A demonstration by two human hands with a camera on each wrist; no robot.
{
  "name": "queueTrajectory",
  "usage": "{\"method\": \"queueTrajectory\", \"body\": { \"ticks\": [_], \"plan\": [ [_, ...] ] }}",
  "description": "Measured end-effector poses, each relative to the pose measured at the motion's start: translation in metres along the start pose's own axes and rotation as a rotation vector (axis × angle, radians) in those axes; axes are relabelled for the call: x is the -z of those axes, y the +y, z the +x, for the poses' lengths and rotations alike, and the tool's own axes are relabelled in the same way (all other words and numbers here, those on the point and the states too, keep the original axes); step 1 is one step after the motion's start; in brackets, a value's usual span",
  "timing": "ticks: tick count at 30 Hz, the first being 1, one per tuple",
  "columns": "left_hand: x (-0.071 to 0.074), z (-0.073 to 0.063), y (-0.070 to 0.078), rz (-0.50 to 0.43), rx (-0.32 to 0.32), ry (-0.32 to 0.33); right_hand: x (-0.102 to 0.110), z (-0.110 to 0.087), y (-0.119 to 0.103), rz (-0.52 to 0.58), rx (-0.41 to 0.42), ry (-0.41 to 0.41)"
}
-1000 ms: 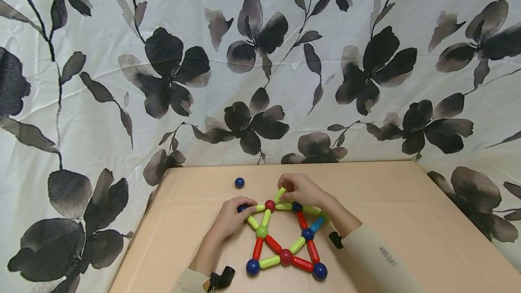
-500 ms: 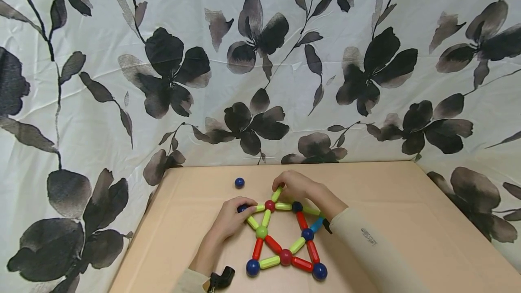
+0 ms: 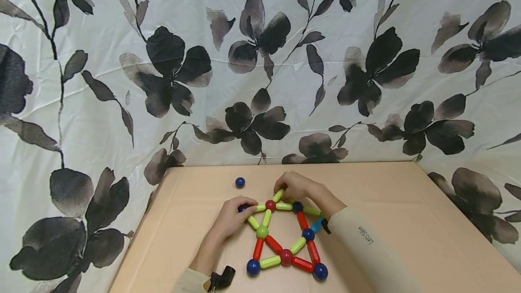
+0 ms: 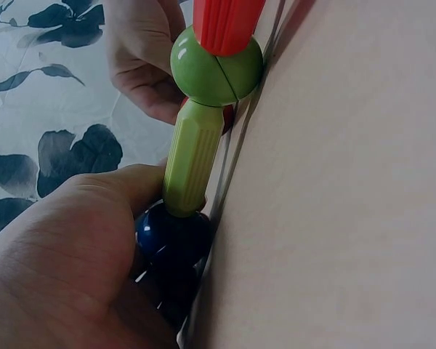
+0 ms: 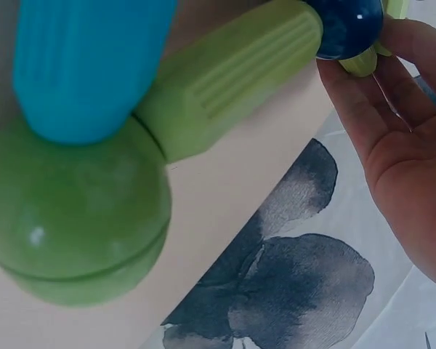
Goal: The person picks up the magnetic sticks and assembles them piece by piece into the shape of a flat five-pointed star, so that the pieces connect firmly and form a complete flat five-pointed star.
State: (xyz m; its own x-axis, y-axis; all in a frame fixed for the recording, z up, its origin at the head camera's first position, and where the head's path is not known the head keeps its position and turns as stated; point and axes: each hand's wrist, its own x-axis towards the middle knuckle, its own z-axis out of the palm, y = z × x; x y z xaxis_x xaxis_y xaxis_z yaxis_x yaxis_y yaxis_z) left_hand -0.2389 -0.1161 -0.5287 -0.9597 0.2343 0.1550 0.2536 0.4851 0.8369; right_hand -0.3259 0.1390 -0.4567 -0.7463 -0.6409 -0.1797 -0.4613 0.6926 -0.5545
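A flat ring of magnetic building rods and balls lies on the table, red, light green and blue rods joined by balls. At its left corner my left hand [image 3: 229,216] holds the dark blue ball [image 4: 174,236], its thumb beside a light green rod [image 4: 192,156] that runs to the green ball [image 4: 218,65]. My right hand [image 3: 299,186] pinches a light green rod [image 3: 278,195] by its far end. That rod's near end meets the red ball [image 3: 270,205] at the top. In the right wrist view a green ball [image 5: 76,211] and blue rod [image 5: 91,65] loom close.
A loose blue ball [image 3: 240,182] lies behind the ring on the tan table [image 3: 386,202]. Two larger blue balls, a left one [image 3: 253,267] and a right one [image 3: 320,271], form the near corners. A floral cloth [image 3: 305,76] hangs behind.
My right hand has shifted slightly left, still pinching the light green rod, and its forearm has swung inward over the ring's right corner. The left hand stays in place.
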Motion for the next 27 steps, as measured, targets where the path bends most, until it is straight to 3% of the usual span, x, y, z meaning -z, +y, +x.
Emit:
{"method": "queueTrajectory", "body": {
  "ticks": [18, 27],
  "plan": [
    [0.0014, -0.0007, 0.0008, -0.006, -0.004, -0.011, -0.0038, 0.0033, 0.0009, -0.035, -0.016, 0.02],
    [0.0017, -0.0007, 0.0002, -0.013, 0.0, -0.012, -0.0071, 0.0047, -0.0038, -0.099, -0.022, -0.006]
  ]
}}
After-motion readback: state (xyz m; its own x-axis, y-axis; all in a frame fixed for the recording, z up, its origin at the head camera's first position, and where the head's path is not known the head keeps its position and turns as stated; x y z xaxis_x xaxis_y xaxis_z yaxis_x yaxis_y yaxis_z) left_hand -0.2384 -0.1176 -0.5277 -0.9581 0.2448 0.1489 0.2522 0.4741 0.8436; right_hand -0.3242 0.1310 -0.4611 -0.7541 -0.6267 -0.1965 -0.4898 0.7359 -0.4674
